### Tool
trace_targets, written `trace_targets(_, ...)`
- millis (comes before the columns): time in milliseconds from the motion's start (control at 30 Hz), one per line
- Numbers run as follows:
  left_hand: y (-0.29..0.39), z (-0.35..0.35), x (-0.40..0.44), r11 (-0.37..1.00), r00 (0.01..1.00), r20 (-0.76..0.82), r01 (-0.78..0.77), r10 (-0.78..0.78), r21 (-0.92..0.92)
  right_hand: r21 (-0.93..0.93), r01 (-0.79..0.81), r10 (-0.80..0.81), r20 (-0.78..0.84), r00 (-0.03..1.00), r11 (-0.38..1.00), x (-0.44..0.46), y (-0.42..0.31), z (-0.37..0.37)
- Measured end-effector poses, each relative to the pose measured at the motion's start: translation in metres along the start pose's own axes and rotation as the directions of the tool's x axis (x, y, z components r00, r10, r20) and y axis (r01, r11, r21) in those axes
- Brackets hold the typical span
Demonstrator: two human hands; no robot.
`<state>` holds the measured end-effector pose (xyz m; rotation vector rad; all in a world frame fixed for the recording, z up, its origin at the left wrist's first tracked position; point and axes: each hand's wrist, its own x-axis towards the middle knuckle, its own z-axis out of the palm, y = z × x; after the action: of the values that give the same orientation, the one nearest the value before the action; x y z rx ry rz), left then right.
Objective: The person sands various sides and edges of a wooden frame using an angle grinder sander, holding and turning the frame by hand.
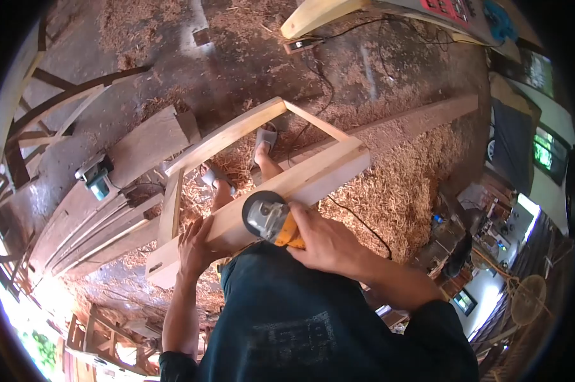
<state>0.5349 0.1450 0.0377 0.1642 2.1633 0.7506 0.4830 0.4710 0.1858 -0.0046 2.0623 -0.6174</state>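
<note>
A pale wooden frame (313, 167) lies across in front of my body, its thick near beam running from lower left to upper right. Its far side is a curved rail (227, 134), joined by two thinner side pieces. My right hand (329, 245) is wrapped round the yellow body of an angle grinder (288, 230). The tool's round dark disc (254, 198) is over the middle of the beam; whether it touches the wood I cannot tell. My left hand (197, 247) rests on the beam near its left end, fingers stretched over the top and holding nothing.
Wood shavings (389, 184) cover much of the floor. Sawn planks (128, 165) lie at left, with a teal power tool (97, 179) on them. A cord (364, 224) runs beside the beam. Another curved timber (319, 16) and a socket box (303, 44) are ahead.
</note>
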Motion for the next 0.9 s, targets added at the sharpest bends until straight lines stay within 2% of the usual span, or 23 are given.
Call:
trace_targets(33,0.0,-0.002,0.002,1.0,1.0,0.021,0.013,-0.013,-0.006,0.062,-0.035,0.036,-0.02,0.999,0.997,0.0,0.003,-0.006)
trace_targets(67,0.001,-0.002,0.002,1.0,1.0,0.023,0.01,-0.01,-0.01,0.063,-0.159,0.155,0.059,0.986,0.985,-0.002,0.007,-0.019)
trace_targets(133,0.003,-0.005,0.003,1.0,1.0,0.027,0.008,-0.007,-0.013,0.064,-0.217,0.217,-0.001,0.976,0.974,-0.007,0.029,-0.033)
trace_targets(167,0.004,-0.006,0.003,1.0,1.0,0.018,0.0,0.0,-0.008,0.013,-0.184,0.184,-0.101,0.978,0.983,-0.011,0.043,-0.038)
trace_targets(367,0.011,-0.011,0.007,0.997,0.998,-0.009,-0.056,0.057,0.051,0.016,-0.423,0.418,-0.193,0.888,0.906,-0.022,0.113,-0.095)
trace_targets(467,0.015,-0.013,0.007,0.992,0.997,-0.018,-0.079,0.081,0.102,0.089,-0.418,0.425,-0.293,0.857,0.904,-0.031,0.151,-0.117)
trace_targets(500,0.014,-0.012,0.007,0.993,0.997,-0.01,-0.074,0.076,0.097,0.047,-0.405,0.396,-0.339,0.853,0.913,-0.031,0.164,-0.123)
trace_targets(600,0.016,-0.011,0.008,0.994,0.998,-0.006,-0.059,0.06,0.087,0.055,-0.475,0.455,-0.401,0.795,0.878,-0.037,0.191,-0.143)
trace_targets(633,0.016,-0.012,0.008,0.995,0.998,-0.01,-0.053,0.054,0.087,0.034,-0.49,0.457,-0.419,0.784,0.871,-0.039,0.205,-0.146)
trace_targets(733,0.017,-0.015,0.009,0.995,1.0,0.009,-0.014,0.013,0.095,0.129,-0.466,0.469,-0.46,0.754,0.875,-0.048,0.214,-0.154)
trace_targets(767,0.019,-0.016,0.01,0.995,1.0,0.02,-0.021,0.019,0.094,0.15,-0.525,0.533,-0.436,0.725,0.838,-0.053,0.212,-0.155)
trace_targets(867,0.051,-0.019,0.023,0.991,0.999,0.027,-0.047,0.044,0.128,0.396,-0.293,0.469,-0.487,0.737,0.87,-0.064,0.219,-0.142)
trace_targets(900,0.066,-0.017,0.031,0.993,0.998,0.008,-0.056,0.056,0.107,0.469,-0.265,0.497,-0.488,0.718,0.843,-0.067,0.219,-0.14)
